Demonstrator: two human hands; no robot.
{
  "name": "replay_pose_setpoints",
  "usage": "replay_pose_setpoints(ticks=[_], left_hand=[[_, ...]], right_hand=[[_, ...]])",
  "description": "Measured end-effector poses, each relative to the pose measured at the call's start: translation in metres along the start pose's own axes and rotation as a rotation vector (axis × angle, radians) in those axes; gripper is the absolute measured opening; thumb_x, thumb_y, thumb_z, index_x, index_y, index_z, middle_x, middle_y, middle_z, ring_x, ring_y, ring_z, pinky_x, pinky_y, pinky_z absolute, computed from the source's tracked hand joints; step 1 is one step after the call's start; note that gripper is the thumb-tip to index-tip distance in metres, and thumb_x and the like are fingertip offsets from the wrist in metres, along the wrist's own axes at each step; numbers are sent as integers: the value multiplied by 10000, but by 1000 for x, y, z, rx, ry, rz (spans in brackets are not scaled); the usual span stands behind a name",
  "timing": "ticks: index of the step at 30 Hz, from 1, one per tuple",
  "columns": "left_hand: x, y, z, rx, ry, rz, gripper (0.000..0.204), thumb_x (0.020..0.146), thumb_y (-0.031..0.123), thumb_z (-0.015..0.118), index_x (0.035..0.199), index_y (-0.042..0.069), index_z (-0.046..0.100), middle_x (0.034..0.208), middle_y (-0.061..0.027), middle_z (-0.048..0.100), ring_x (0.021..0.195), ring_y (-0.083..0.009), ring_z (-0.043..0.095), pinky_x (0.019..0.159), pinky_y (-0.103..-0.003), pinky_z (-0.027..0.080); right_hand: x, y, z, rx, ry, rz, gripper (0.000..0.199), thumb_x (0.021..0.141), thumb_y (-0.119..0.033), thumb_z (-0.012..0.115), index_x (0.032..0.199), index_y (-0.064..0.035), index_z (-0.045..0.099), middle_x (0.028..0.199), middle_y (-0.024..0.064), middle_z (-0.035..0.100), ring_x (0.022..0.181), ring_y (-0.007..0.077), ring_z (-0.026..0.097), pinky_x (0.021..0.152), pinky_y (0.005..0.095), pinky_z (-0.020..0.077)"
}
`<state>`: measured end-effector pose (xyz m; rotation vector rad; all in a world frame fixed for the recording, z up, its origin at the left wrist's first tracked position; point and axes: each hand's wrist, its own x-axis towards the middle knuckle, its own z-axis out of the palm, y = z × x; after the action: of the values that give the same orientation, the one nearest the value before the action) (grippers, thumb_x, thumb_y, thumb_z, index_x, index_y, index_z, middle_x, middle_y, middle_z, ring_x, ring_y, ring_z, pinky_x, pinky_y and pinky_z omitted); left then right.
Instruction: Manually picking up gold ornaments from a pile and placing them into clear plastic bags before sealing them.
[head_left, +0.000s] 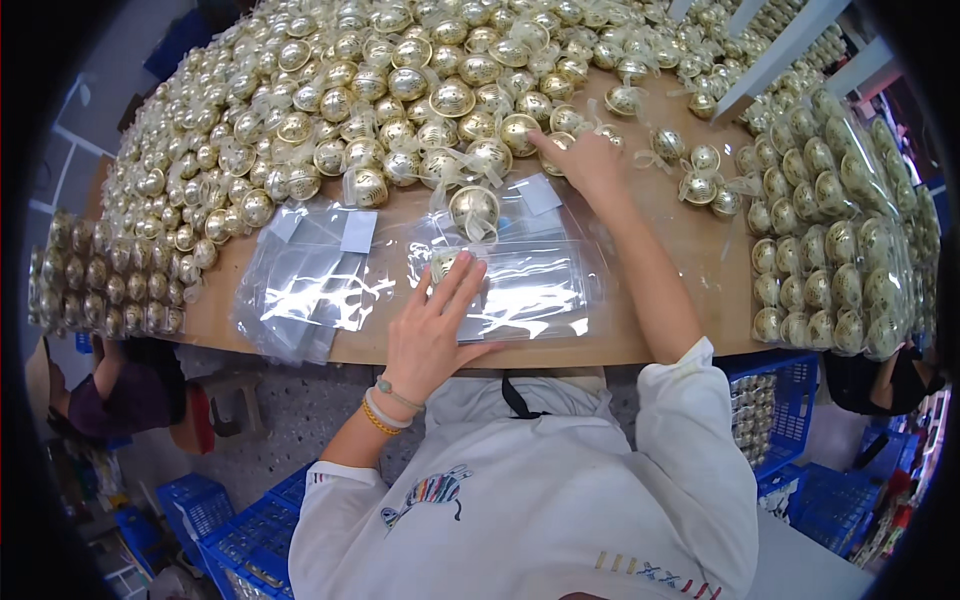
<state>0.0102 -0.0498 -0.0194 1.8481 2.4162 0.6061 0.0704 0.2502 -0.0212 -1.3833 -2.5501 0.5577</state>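
Observation:
My left hand (440, 325) lies palm down on a clear plastic blister pack (530, 290), its fingers stretched out and apart. Beside its fingertips a gold ball ornament (442, 264) shows, partly hidden by them. My right hand (588, 165) reaches to the near edge of the heap, fingers apart, one fingertip at another gold ball (519, 134); it does not grip it. Between the hands, a gold ball with a pale ribbon (474, 208) rests at the top of the pack. Flat clear packs (300, 285) with white cards (359, 231) lie left of my left hand.
A big heap of gold balls (350, 90) covers the far side of the brown table (660, 310). Filled clear packs are stacked at right (830, 230) and left (110, 280). White bars (785, 60) slant at the far right. Blue crates (795, 400) stand below the table.

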Motion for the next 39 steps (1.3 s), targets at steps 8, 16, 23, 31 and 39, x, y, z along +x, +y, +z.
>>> replay_pose_setpoints(ticks=[8,16,23,31,39], left_hand=[[-1,-10,6,-200,101,44,1238,602,427,840,1501,17,94,1434,-115,451,1190,-261,543,1055,-427,330],[-4,-25,2,-310,-19,21,1145,575,364,856,1492,67,239,1436,-88,451,1171,-328,478,1028,-430,356],[-7,-5,0,-217,-6,13,881,662,396,795,1429,167,427,1506,-91,340,1214,-375,419,1045,-465,345],[-13,12,3,45,-27,-57,802,685,502,753,1402,296,458,1519,-125,292,1364,-523,212,1015,-536,387],[-8,16,6,2,-19,-68,793,671,487,768,1384,287,482,1514,-150,288,1355,-526,224,991,-509,431]], right_hand=[[-146,84,-29,87,199,-334,571,728,-130,809,1228,-30,551,1145,101,602,952,178,619,759,359,507],[-125,54,-10,1364,-1222,93,486,786,-123,775,1220,-56,566,1030,22,617,862,154,621,751,275,517],[-139,-13,37,1045,-907,-392,614,699,-202,837,1224,-56,553,1090,61,586,917,138,609,792,290,506],[-75,39,-17,602,-1210,-658,241,894,-145,628,1092,-8,645,1105,140,662,992,149,626,831,262,491],[27,-48,13,117,95,-504,480,803,-469,697,877,5,695,800,138,695,771,285,681,715,382,535]])
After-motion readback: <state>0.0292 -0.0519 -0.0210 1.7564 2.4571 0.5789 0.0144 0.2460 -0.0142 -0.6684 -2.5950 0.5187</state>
